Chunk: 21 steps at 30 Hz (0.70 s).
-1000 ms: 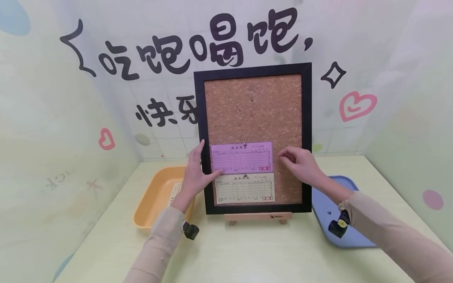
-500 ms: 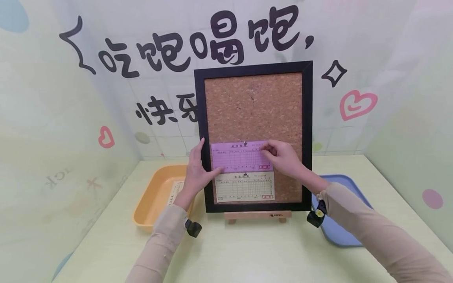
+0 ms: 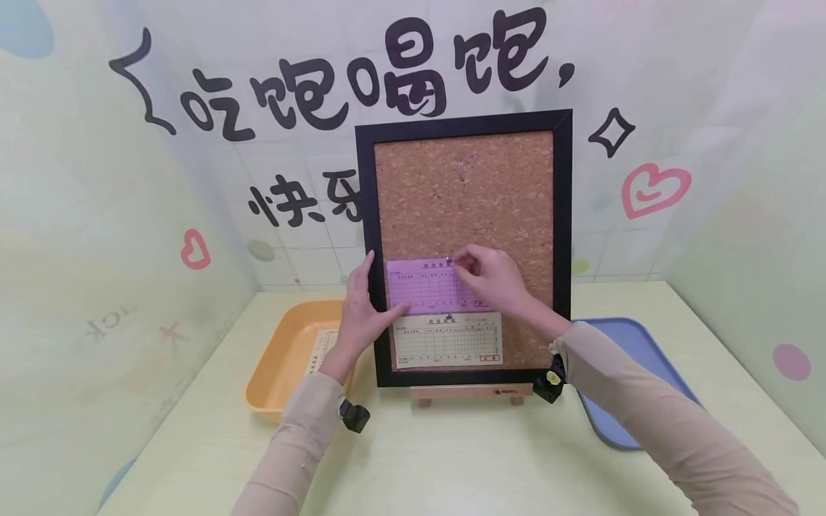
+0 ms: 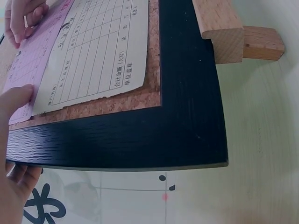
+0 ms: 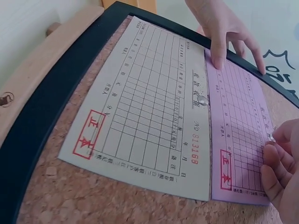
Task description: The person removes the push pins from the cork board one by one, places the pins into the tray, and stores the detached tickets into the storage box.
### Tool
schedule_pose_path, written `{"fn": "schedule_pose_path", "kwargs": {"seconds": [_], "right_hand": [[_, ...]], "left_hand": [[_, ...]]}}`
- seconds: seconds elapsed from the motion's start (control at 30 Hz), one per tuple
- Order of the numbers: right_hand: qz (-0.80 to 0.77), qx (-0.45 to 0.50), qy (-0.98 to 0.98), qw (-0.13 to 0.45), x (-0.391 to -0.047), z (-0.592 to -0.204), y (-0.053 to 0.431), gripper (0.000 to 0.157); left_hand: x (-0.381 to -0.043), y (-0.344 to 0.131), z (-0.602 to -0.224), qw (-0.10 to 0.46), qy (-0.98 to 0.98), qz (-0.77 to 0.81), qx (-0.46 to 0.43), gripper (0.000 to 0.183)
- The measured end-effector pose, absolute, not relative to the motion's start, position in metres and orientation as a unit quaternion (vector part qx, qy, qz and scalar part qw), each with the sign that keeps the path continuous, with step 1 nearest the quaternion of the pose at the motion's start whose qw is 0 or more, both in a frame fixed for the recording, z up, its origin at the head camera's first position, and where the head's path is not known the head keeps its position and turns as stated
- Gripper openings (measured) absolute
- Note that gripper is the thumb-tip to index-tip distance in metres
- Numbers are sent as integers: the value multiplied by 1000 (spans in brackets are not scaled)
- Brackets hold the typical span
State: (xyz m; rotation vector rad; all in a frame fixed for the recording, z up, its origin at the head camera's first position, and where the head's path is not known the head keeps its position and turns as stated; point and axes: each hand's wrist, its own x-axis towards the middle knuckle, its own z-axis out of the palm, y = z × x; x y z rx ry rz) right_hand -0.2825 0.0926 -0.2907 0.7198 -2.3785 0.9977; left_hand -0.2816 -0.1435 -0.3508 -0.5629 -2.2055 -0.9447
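A black-framed corkboard (image 3: pixel 464 186) leans upright on a small wooden easel. Two receipt slips are pinned low on it, a pink slip (image 3: pixel 416 287) above a cream slip (image 3: pixel 445 340). My left hand (image 3: pixel 361 312) grips the frame's left side, its thumb pressing the pink slip's lower left and its fingers behind the frame. At the pink slip's top edge is a small clear push pin (image 5: pixel 271 137). My right hand (image 3: pixel 493 279) has bent fingers, the fingertips right at that pin; I cannot tell whether they pinch it. Another clear pin (image 5: pixel 202 100) fastens the cream slip.
An orange tray (image 3: pixel 258 387) with a printed paper (image 3: pixel 323 347) in it stands at the left. To the right, a blue tray (image 3: pixel 619 423) lies partly under my right forearm. The easel's wooden ledge (image 3: pixel 467 392) juts out below the frame.
My right hand has moved left from the bare cork beside the pink slip, across that slip to its top pin. My left hand keeps its hold on the frame and slip.
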Motion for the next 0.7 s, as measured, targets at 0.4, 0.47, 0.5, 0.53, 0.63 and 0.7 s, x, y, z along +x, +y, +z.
{"fn": "schedule_pose_path", "kwargs": {"seconds": [0.4,0.47,0.5,0.53,0.63,0.7], "right_hand": [[337,222,-879,256,-286,-283,80,6],[335,219,-881,253,-287,-283,80,6],[335,218,-882,251,-287,-283,80,6],[335,218,-883,248,-288,-283,80,6],[334,217,-884,244,-290,-284,80,6],[333,216,-886,241,-290,-283,80,6]], "left_hand": [[-282,-143,-353,333,-841,-366,-218,101],[-282,-143,-353,333,-841,-366,-218,101],[-282,-143,-353,332,-841,-366,-218,101],[-281,-143,-353,332,-841,-367,-218,101],[-281,-143,-353,331,-842,-367,-217,101],[-281,-144,-353,331,-841,-368,-217,102]]}}
